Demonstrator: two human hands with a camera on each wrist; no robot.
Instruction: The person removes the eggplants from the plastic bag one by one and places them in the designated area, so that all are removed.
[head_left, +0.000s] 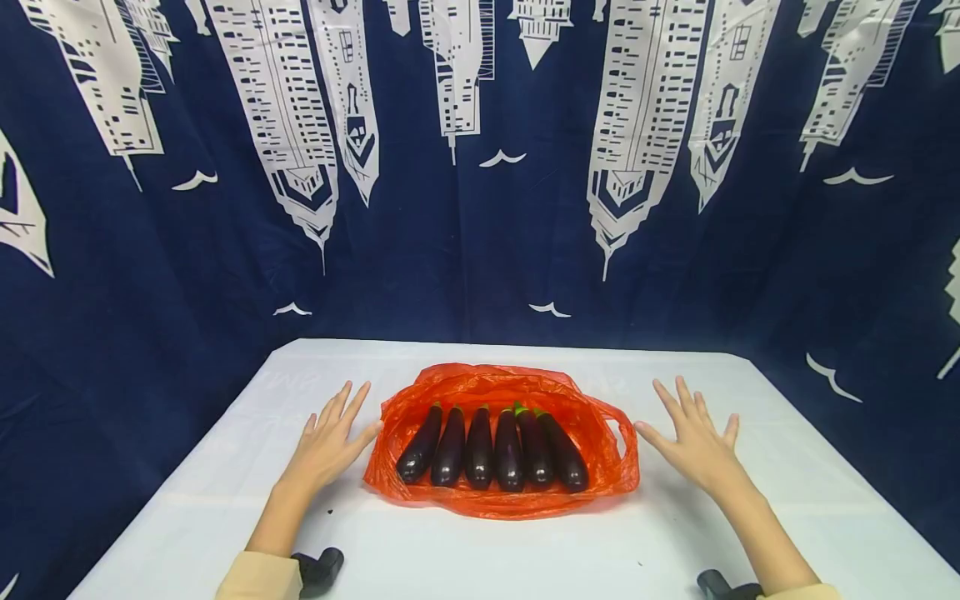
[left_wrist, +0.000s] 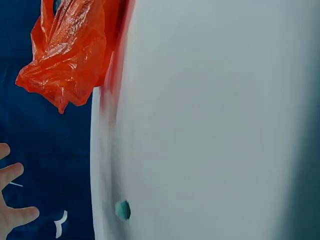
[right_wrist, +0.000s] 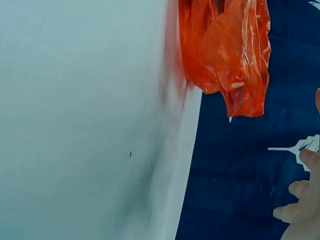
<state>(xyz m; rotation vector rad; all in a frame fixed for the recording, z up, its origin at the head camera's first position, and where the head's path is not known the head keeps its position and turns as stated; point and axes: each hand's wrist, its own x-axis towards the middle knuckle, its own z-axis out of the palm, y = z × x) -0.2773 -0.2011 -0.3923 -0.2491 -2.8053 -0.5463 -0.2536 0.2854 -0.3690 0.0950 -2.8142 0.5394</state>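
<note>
Several dark purple eggplants (head_left: 479, 448) lie side by side in a row, green stem ends toward the far side, inside an open red plastic bag (head_left: 517, 505). My left hand (head_left: 327, 442) is just left of the bag, fingers spread and thumb pointing at its edge, holding nothing. On the other side my right hand (head_left: 694, 437) is spread too, its thumb close to the bag's looped handle (head_left: 627, 442). Both wrist views show the crumpled bag side, the left one (left_wrist: 70, 55) and the right one (right_wrist: 230, 50), with only part of each hand at the frame edge.
The bag stands on a white table (head_left: 570, 558). Behind it hangs a dark blue cloth (head_left: 450, 275) printed with white buildings. Black wrist straps (head_left: 318, 572) show near the sleeves. In the left wrist view a small teal piece (left_wrist: 122, 210) appears against the white table.
</note>
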